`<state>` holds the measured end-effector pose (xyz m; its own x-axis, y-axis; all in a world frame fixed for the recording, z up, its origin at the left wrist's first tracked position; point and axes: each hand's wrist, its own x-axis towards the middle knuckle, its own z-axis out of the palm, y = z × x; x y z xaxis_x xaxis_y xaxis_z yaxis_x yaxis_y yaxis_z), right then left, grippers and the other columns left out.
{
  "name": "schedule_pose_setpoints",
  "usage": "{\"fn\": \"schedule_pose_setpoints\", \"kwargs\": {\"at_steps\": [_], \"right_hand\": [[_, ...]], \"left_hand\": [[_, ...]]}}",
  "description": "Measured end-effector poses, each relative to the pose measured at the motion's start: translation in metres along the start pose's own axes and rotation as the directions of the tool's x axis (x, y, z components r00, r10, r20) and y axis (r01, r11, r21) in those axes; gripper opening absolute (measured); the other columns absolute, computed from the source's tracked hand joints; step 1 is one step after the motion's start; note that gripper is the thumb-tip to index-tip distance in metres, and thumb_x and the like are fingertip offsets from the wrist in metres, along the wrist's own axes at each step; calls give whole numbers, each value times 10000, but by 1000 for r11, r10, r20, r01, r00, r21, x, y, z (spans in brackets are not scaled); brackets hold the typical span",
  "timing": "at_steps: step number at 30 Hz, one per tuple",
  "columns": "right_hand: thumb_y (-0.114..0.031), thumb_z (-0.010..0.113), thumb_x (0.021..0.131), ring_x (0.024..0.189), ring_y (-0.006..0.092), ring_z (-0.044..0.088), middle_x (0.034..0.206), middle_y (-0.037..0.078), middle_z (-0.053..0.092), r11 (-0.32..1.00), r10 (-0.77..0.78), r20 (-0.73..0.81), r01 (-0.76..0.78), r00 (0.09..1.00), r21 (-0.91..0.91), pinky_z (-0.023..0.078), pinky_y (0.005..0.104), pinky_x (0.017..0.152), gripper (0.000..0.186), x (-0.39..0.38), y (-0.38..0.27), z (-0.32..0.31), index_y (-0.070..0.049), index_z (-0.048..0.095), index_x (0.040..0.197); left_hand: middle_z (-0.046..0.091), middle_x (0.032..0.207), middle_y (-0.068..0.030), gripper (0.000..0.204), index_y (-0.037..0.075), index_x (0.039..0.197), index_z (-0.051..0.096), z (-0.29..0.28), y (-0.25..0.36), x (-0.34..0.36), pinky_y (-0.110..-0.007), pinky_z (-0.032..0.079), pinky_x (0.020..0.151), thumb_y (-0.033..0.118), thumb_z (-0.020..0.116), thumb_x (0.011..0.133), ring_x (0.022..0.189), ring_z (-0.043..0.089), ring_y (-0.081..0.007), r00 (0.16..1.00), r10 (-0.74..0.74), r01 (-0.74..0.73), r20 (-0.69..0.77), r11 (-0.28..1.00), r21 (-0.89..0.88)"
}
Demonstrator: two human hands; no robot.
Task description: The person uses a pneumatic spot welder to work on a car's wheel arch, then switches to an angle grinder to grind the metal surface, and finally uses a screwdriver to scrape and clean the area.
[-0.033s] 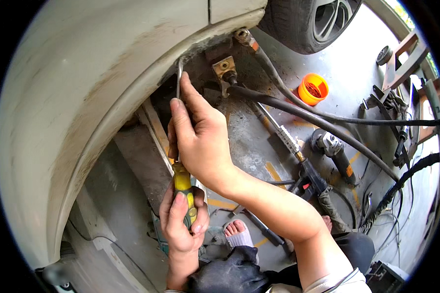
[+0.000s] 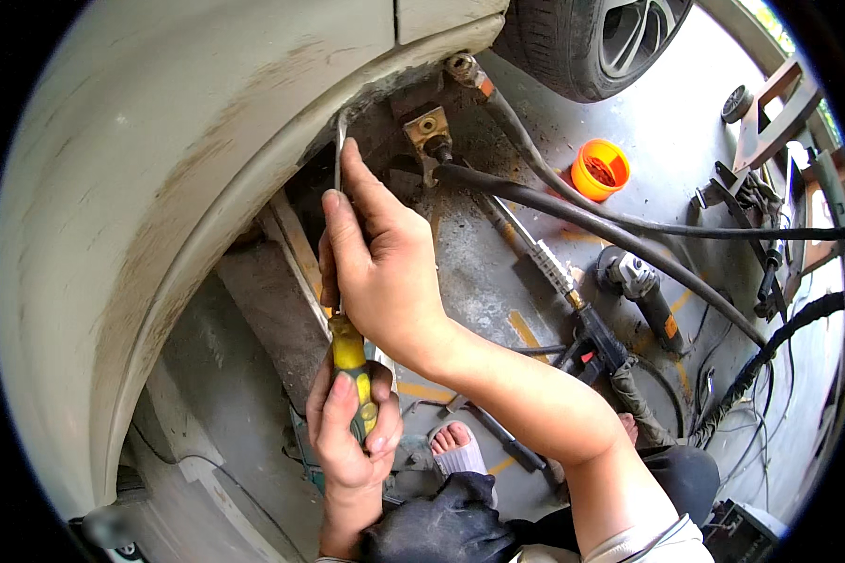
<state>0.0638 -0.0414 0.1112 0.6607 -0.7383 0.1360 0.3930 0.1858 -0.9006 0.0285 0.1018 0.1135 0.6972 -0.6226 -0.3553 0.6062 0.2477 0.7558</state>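
My left hand (image 2: pixel 352 432) is wrapped round the yellow-and-dark handle of a screwdriver (image 2: pixel 348 349). Further up, my right hand (image 2: pixel 385 258) closes on its long metal shaft, thumb and forefinger stretched along it. The shaft's tip reaches the lower edge of a dirty, light-coloured car body panel (image 2: pixel 225 122); whether it presses into the seam there cannot be made out. Just right of the tip, a brass-coloured clamp plate (image 2: pixel 428 127) with a bolt sits under the panel edge, joined to a thick black cable (image 2: pixel 554 202).
A second cable's end lug (image 2: pixel 462 66) meets the panel edge. On the floor lie an orange cup (image 2: pixel 601 170) with small reddish bits, an angle grinder (image 2: pixel 643 296) and a black-handled tool with a metal barrel (image 2: pixel 591 338). A car wheel (image 2: pixel 596 47) stands at the far side, a metal frame (image 2: pixel 770 122) at right.
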Motion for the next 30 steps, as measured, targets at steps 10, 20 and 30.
{"fn": "schedule_pose_setpoints", "kwargs": {"at_steps": [10, 20, 30], "right_hand": [[15, 572, 854, 443, 302, 533, 571, 223, 459, 906, -290, -64, 252, 955, -341, 422, 318, 460, 419, 5, -5, -11, 93, 481, 1256], [-42, 572, 871, 548, 392, 581, 616, 254, 526, 859, -71, 52, 87, 996, -505, 463, 366, 527, 381, 7, -18, -27, 57, 522, 1236], [-80, 495, 947, 483, 157, 526, 562, 97, 524, 970, -118, 45, 125, 992, -208, 439, 295, 471, 386, 3, -6, -19, 48, 464, 1310]], "left_hand": [[469, 780, -24, 482, 113, 1279, 385, 1, -1, -17, -206, 270, 383, 470, 442, 961, 405, 324, -73, 938, -322, 347, 128, 864, -364], [353, 535, 26, 536, 89, 765, 421, 19, -20, -6, -263, 289, 796, 593, 384, 943, 374, 272, -87, 809, -330, 571, 486, 637, -518], [491, 783, -73, 390, 10, 1181, 416, 43, -7, -23, -198, 273, 362, 344, 407, 981, 425, 363, -68, 998, -47, 55, -52, 982, 181]]}}
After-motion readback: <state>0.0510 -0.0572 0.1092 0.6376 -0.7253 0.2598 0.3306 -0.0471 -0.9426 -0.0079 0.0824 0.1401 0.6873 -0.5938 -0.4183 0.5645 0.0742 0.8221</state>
